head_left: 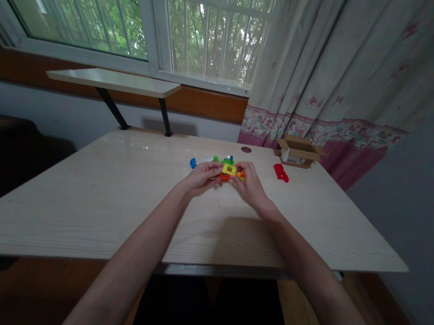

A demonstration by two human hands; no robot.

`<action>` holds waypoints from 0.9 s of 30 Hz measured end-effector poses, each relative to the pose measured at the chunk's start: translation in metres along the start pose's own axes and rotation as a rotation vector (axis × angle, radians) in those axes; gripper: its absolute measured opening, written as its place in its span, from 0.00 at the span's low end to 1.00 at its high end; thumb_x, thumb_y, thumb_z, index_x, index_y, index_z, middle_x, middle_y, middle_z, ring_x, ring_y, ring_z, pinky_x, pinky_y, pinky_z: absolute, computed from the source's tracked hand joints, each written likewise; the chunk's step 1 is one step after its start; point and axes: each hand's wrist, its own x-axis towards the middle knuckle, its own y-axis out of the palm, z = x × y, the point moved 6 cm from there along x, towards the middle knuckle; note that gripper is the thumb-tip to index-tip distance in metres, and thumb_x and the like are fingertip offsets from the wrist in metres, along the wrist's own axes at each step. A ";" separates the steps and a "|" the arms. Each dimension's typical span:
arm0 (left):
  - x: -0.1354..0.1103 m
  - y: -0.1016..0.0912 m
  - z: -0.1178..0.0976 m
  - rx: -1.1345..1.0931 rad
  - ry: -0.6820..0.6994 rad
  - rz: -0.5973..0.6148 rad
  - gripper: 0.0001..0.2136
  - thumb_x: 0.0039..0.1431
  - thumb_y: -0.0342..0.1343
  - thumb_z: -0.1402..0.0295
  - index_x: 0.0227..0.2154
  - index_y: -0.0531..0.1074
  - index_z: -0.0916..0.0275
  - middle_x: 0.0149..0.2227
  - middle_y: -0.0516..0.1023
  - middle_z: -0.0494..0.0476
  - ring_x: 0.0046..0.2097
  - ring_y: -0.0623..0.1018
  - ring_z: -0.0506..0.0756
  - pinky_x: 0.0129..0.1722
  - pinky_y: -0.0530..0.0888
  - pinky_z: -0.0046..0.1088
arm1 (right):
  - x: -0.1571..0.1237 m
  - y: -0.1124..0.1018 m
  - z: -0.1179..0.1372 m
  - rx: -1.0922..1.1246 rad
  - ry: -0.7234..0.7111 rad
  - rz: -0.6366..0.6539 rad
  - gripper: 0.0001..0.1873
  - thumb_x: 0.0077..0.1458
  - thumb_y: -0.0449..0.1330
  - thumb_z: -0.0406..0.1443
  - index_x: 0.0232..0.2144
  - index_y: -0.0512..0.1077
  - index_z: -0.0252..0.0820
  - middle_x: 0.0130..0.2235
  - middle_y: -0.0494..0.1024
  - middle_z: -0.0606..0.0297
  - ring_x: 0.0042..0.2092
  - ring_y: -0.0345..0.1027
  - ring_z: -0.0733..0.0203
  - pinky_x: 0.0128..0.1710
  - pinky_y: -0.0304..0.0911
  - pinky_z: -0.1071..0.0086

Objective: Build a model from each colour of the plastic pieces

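Between my two hands is a small yellow plastic toy piece (230, 169) with orange parts at its lower edge and right side. My left hand (202, 177) is closed on its left side, fingertips against the yellow. From the right, my right hand (252, 184) pinches the other side. Just behind them lie green plastic pieces (227, 160) with a bit of blue. A blue piece (193, 163) rests on the table left of my left hand. Off to the right lies a red plastic piece (281, 173). My fingers partly hide the held piece, so its exact kind is unclear.
The light wooden table (118, 201) spreads under my arms. An open cardboard box (298, 151) stands at the back right by the curtain (326, 64). At the back left, a raised shelf (114, 79) stands on black legs. A round brown disc (246, 150) is near the back edge.
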 end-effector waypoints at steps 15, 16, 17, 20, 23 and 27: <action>0.003 0.003 0.002 0.061 0.030 0.049 0.17 0.37 0.68 0.63 0.27 0.71 0.68 0.20 0.71 0.50 0.18 0.66 0.43 0.16 0.58 0.17 | -0.002 0.003 0.001 -0.017 -0.091 0.069 0.16 0.59 0.51 0.37 0.50 0.64 0.43 0.45 0.69 0.56 0.48 0.62 0.57 0.49 0.61 0.61; 0.003 0.003 0.001 0.068 0.034 0.049 0.17 0.36 0.68 0.63 0.27 0.71 0.68 0.20 0.71 0.50 0.18 0.66 0.43 0.17 0.58 0.18 | -0.002 0.003 0.001 -0.011 -0.087 0.074 0.17 0.59 0.51 0.37 0.51 0.63 0.44 0.45 0.69 0.57 0.48 0.62 0.57 0.49 0.61 0.61; 0.003 0.003 0.001 0.074 0.036 0.048 0.17 0.36 0.68 0.63 0.27 0.71 0.68 0.20 0.71 0.50 0.19 0.67 0.43 0.17 0.59 0.18 | -0.002 0.004 0.001 -0.003 -0.083 0.079 0.17 0.59 0.51 0.37 0.51 0.63 0.44 0.45 0.69 0.57 0.48 0.62 0.57 0.49 0.61 0.61; 0.002 0.003 0.000 0.078 0.034 0.035 0.17 0.37 0.68 0.63 0.28 0.72 0.68 0.20 0.71 0.50 0.19 0.67 0.44 0.17 0.58 0.18 | -0.003 0.006 -0.003 0.037 -0.068 0.075 0.17 0.59 0.51 0.36 0.51 0.63 0.45 0.46 0.69 0.57 0.49 0.62 0.58 0.49 0.60 0.61; 0.001 0.003 -0.001 0.062 0.024 0.027 0.17 0.37 0.68 0.63 0.28 0.73 0.68 0.21 0.72 0.51 0.20 0.69 0.44 0.17 0.57 0.18 | -0.003 0.007 -0.010 0.085 -0.039 0.033 0.17 0.58 0.52 0.36 0.50 0.63 0.45 0.46 0.69 0.57 0.49 0.62 0.58 0.50 0.59 0.61; 0.001 0.004 0.000 0.032 0.004 0.045 0.17 0.35 0.69 0.64 0.30 0.75 0.68 0.21 0.73 0.52 0.20 0.69 0.45 0.18 0.58 0.19 | -0.003 0.008 -0.017 0.132 -0.001 0.000 0.16 0.58 0.53 0.36 0.49 0.63 0.45 0.45 0.70 0.57 0.48 0.63 0.58 0.48 0.60 0.62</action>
